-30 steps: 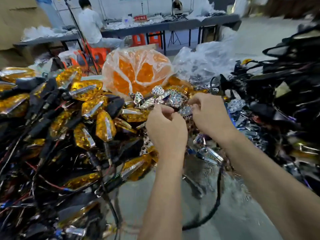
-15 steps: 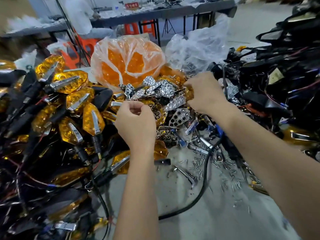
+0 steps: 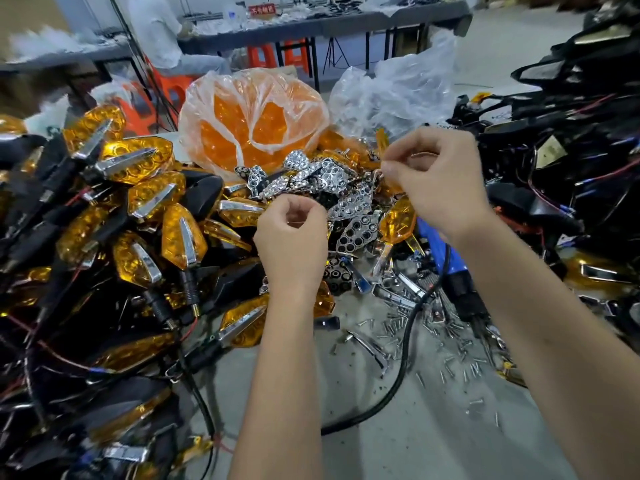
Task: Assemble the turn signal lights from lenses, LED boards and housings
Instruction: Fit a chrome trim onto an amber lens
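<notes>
My right hand (image 3: 436,181) is raised over the parts heap and pinches a thin amber lens (image 3: 381,142) edge-on between thumb and forefinger. My left hand (image 3: 291,240) hovers lower, its fingers curled inward; whether anything lies inside them is hidden. Between the hands is a pile of chrome honeycomb reflectors (image 3: 325,178). A loose amber lens (image 3: 398,220) lies under my right wrist. A clear bag of amber lenses (image 3: 252,123) stands behind. Black housings with wires (image 3: 554,150) are heaped at the right.
Assembled amber-and-black turn signals (image 3: 156,209) are piled high along the left. Loose screws (image 3: 450,341) scatter over the grey table (image 3: 398,445). A blue-handled power screwdriver (image 3: 446,258) with a black cable (image 3: 398,375) lies under my right forearm. Crumpled clear plastic (image 3: 398,91) sits behind.
My hands, close together a second ago, have moved apart. The right hand reached into the heap at the back right and has lifted with an amber lens. The left hand stays curled.
</notes>
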`<state>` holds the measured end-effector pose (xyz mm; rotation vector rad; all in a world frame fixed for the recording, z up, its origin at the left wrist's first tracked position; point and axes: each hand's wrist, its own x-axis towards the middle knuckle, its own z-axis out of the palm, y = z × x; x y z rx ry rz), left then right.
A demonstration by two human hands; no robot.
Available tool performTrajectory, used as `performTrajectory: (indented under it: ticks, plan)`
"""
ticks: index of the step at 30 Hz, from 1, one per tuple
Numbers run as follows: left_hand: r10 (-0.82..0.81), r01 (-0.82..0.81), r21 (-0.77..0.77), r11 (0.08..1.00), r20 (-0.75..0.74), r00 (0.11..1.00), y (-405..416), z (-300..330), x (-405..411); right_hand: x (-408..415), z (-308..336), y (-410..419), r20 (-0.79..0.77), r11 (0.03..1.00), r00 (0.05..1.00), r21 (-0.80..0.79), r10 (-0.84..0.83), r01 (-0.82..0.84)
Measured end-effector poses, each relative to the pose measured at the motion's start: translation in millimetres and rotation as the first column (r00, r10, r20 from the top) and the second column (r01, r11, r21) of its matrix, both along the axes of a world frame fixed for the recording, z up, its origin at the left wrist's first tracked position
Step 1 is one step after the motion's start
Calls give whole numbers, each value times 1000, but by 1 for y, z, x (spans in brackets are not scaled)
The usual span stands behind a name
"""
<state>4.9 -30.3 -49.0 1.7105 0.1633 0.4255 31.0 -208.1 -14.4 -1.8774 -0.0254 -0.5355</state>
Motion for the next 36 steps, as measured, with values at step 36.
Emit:
performTrajectory:
  ticks: [36]
  plan:
    - [-185,81,-569,818,-126,975,14,0,3,-23,-19,-7,7,581,677,506,736,-637]
